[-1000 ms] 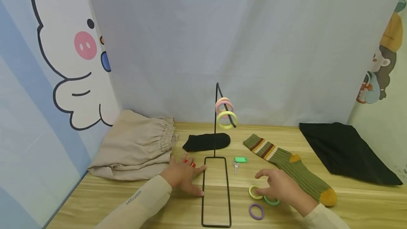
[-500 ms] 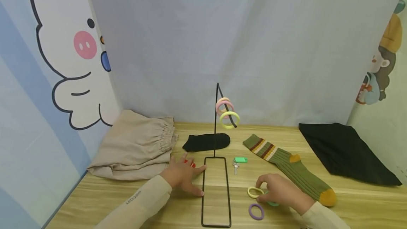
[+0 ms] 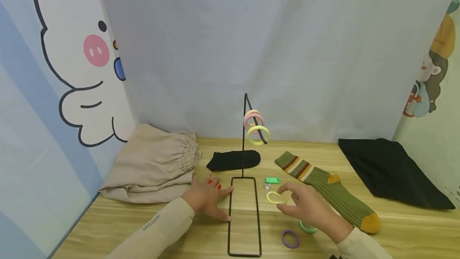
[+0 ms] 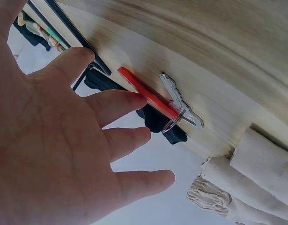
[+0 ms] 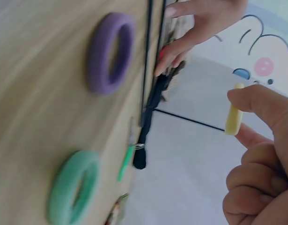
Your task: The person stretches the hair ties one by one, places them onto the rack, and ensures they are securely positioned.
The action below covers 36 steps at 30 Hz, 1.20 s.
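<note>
We've got a yellow ring point(image 5: 234, 116) pinched in our right hand point(image 3: 310, 206), left hand point(image 3: 207, 200) spread wide, touching the black stand point(image 3: 258, 217).

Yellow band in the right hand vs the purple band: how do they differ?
Colour: the yellow band is pale, the purple band darker.
Position: the yellow band is pinched in the right hand, off the tabletop; the purple band lies on it.
Shape: in the head view, the yellow band looks bent inward, the purple band rounder.
Shared: both are plain, single-colour rings.
</note>
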Each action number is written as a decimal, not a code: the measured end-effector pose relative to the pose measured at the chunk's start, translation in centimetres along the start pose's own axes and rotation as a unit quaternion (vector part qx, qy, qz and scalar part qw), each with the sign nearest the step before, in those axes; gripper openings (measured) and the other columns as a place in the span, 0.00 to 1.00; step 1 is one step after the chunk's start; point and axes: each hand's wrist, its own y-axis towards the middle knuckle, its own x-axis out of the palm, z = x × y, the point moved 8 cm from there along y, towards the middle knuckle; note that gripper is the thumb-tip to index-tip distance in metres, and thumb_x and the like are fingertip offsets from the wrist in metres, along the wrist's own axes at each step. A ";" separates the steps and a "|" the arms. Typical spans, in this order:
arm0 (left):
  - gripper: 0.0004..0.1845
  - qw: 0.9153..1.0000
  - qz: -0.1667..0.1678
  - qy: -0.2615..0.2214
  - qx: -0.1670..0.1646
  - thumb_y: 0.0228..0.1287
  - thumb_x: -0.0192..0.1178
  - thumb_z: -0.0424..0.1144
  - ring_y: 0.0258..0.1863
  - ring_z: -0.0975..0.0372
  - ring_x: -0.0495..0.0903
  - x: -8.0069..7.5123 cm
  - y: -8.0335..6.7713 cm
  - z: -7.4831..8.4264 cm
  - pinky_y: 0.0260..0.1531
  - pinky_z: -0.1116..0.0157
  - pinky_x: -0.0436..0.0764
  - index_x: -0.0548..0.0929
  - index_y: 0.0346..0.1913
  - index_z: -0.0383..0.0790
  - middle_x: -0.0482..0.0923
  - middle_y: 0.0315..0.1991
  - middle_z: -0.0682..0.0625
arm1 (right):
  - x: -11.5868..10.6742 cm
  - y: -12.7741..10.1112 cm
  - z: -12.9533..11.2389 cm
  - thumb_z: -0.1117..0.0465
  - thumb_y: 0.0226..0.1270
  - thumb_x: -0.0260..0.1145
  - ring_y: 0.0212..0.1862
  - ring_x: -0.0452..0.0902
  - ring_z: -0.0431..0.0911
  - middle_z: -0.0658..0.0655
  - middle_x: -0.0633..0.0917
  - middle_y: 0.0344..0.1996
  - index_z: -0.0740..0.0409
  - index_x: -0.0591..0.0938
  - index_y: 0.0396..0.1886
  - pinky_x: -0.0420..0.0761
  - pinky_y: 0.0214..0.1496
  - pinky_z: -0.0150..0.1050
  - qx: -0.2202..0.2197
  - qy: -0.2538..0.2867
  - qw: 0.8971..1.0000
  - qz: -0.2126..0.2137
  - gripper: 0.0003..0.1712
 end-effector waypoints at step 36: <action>0.47 1.000 0.010 0.001 0.000 0.41 0.55 0.77 0.72 0.43 0.44 -0.5 -0.4 0.2 0.61 0.34 0.49 0.56 0.69 0.70 0.54 0.71 0.42 | -13.1 -3.6 -16.5 0.51 0.59 0.66 0.13 0.44 0.34 0.44 0.54 0.07 0.69 0.81 0.34 0.55 0.17 0.20 -0.406 0.050 0.822 0.397 0.22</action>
